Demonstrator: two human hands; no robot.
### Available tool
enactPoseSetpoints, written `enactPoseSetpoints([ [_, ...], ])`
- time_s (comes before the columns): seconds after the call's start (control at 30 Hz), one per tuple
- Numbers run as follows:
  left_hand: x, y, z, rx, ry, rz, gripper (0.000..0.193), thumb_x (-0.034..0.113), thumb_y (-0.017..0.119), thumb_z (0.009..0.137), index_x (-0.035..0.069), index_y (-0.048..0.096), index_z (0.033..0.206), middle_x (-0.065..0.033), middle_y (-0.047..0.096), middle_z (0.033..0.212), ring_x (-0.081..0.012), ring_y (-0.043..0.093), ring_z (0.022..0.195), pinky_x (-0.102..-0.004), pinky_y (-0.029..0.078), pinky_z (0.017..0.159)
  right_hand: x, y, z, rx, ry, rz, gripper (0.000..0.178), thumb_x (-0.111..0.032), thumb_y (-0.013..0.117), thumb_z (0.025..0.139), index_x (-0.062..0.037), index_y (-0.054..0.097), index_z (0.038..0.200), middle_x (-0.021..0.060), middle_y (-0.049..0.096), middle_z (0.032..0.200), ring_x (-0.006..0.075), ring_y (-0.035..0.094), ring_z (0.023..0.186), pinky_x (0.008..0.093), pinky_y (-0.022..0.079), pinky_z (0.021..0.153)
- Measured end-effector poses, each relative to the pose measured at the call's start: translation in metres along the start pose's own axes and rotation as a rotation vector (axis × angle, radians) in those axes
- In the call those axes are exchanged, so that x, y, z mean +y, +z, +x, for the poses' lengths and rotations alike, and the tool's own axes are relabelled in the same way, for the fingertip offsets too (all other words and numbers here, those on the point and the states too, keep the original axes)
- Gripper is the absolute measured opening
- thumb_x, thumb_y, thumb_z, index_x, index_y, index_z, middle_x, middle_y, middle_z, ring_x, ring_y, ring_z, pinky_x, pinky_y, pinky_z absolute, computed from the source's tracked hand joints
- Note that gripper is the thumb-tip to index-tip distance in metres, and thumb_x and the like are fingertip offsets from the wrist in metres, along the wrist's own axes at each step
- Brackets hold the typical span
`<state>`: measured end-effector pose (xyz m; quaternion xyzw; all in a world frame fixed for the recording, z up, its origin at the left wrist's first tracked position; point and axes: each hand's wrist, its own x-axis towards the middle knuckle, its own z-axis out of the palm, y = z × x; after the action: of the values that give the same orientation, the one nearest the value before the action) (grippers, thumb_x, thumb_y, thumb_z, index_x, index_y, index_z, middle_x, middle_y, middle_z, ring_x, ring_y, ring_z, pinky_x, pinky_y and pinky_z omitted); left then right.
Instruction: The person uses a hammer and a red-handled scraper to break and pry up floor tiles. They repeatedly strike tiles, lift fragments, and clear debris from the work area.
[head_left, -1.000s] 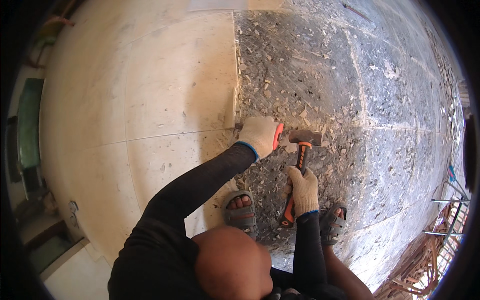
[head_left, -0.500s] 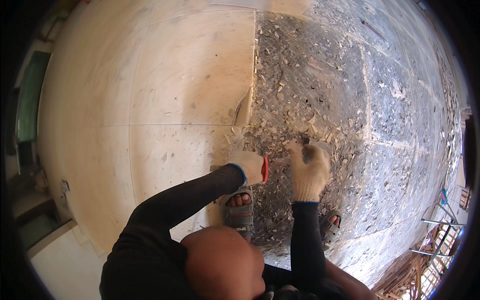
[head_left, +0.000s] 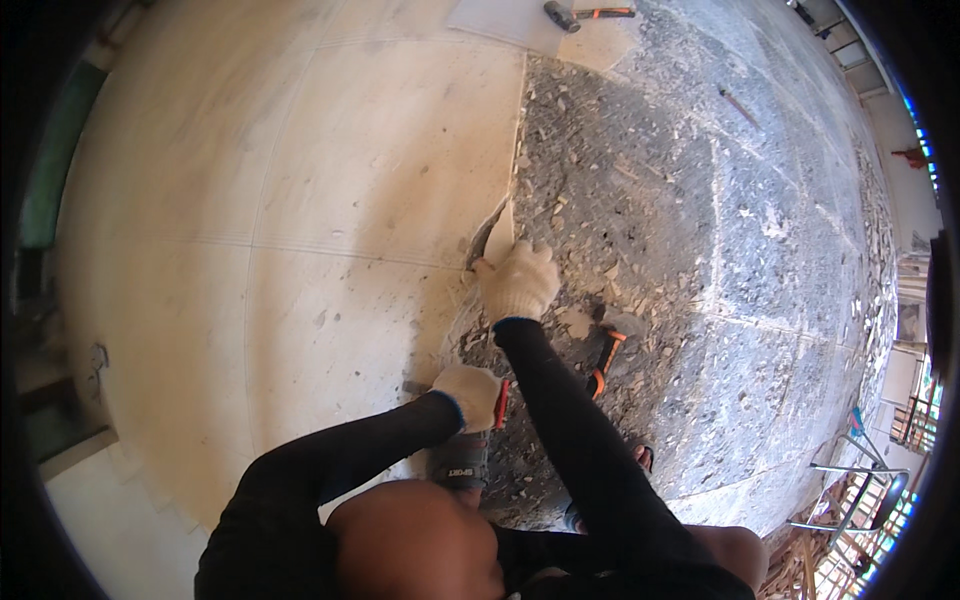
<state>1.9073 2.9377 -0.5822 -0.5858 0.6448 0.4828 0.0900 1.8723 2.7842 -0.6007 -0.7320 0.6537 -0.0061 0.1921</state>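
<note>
My left hand (head_left: 466, 392), in a cream knitted glove, is closed around a tool with a red end (head_left: 502, 404). The rest of that tool is mostly hidden by the fist. Farther ahead, my gloved right hand (head_left: 522, 283) has its fingers closed on a loose broken tile piece (head_left: 499, 238) at the edge of the pale tiles (head_left: 380, 190). A dark gap shows along the piece's left side. Below and right of that hand, a hammer with an orange and black handle (head_left: 606, 362) lies on the rubble.
Bare grey floor (head_left: 640, 200) strewn with tile chips spreads to the right. A second hammer (head_left: 590, 14) rests at the far edge, and a thin rod (head_left: 740, 108) lies at the far right. My sandalled left foot (head_left: 460, 465) is close behind my left hand. A metal-framed chair (head_left: 860, 480) stands lower right.
My right hand has left the hammer's spot and moved forward and left onto the broken tile piece. The hammer now lies in plain sight. My left hand has shifted slightly toward me and left.
</note>
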Motion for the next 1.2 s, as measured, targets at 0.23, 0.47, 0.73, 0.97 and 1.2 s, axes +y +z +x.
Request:
enactPoseSetpoints([
  [0.23,-0.002,-0.004,-0.004,0.026,-0.033,-0.038,0.029,0.031,0.078,0.082,0.004,0.083,0.094,-0.0213,0.080,0.096,-0.0392,0.079,0.094,-0.0503,0.062,0.083,0.012,0.006,0.010,-0.170,0.169,0.480,0.058,-0.034,0.092,0.079,0.0005,0.072,0.121,0.0202,0.077,0.112,0.0313,0.076,0.100,0.0403,0.061,0.086],
  [0.47,0.010,-0.006,0.018,0.010,0.103,0.070,0.026,0.028,0.078,0.082,0.004,0.081,0.091,-0.0199,0.078,0.090,-0.0409,0.078,0.088,-0.0504,0.062,0.080,0.197,-0.066,0.024,0.026,-0.557,0.145,0.032,-0.022,0.072,0.097,-0.0049,0.076,0.124,0.0116,0.075,0.130,0.0291,0.073,0.115,0.0401,0.061,0.092],
  [0.73,0.049,-0.046,0.049,0.119,0.232,0.076,0.025,0.027,0.075,0.087,0.003,0.077,0.095,-0.0206,0.076,0.093,-0.0404,0.077,0.091,-0.0497,0.060,0.079,0.320,-0.127,-0.036,0.542,0.456,1.149,0.043,-0.023,0.063,0.108,0.0026,0.062,0.143,0.0133,0.065,0.136,0.0174,0.064,0.117,0.0311,0.057,0.089],
  [0.97,0.056,-0.058,0.088,0.539,0.311,0.164,0.019,0.027,0.076,0.086,0.010,0.076,0.095,-0.0149,0.074,0.092,-0.0359,0.076,0.091,-0.0491,0.058,0.078,0.217,-0.042,-0.109,0.042,0.356,0.210,0.060,-0.041,0.090,0.083,0.0003,0.072,0.122,0.0158,0.076,0.107,0.0323,0.074,0.096,0.0426,0.058,0.086],
  [1.2,0.037,-0.072,0.113,0.672,0.290,0.144,0.016,0.025,0.076,0.086,0.010,0.075,0.092,-0.0148,0.073,0.092,-0.0370,0.075,0.089,-0.0483,0.057,0.077,0.198,-0.025,-0.117,-0.049,0.464,0.011,0.054,-0.040,0.088,0.081,-0.0020,0.066,0.113,0.0184,0.072,0.104,0.0406,0.073,0.098,0.0504,0.057,0.084],
])
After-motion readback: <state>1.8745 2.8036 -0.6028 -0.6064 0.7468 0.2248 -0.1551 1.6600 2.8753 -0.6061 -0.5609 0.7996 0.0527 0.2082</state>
